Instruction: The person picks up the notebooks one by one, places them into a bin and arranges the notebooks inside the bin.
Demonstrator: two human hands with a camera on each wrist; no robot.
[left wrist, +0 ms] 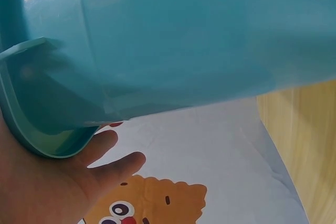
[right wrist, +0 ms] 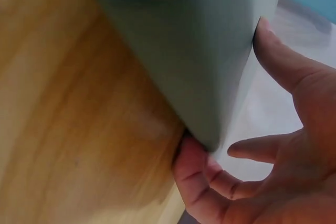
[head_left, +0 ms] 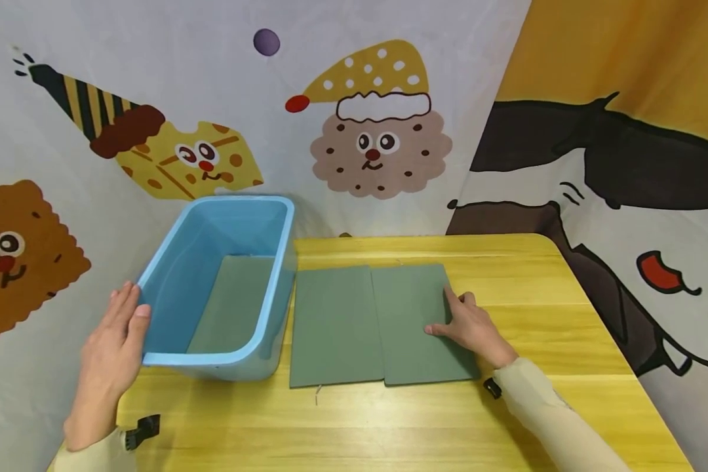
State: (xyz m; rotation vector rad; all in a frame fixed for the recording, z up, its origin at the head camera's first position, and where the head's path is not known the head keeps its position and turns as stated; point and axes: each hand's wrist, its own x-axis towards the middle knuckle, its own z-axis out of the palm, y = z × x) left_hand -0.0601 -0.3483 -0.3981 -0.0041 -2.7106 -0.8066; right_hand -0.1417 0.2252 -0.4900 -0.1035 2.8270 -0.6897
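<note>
A light blue plastic basin [head_left: 248,357] stands at the left of the table. The left hand [head_left: 115,337] is at its near left corner, fingers straight along the outside and thumb up at the rim. In the left wrist view, the rim's curved corner rests against the palm. A flat grey-green panel [head_left: 236,295] lies inside the basin. Two more such panels lie side by side to its right, a left panel [head_left: 336,328] and a right panel [head_left: 415,314]. The right hand [head_left: 472,328] pinches the right panel's outer edge, thumb on top and fingers curled at the side.
Everything rests on a yellow wood-grain table [head_left: 354,429]. A cloth with cartoon prints [head_left: 380,157] hangs directly behind it. A small thin strand [head_left: 318,394] pokes out below the left panel's near edge.
</note>
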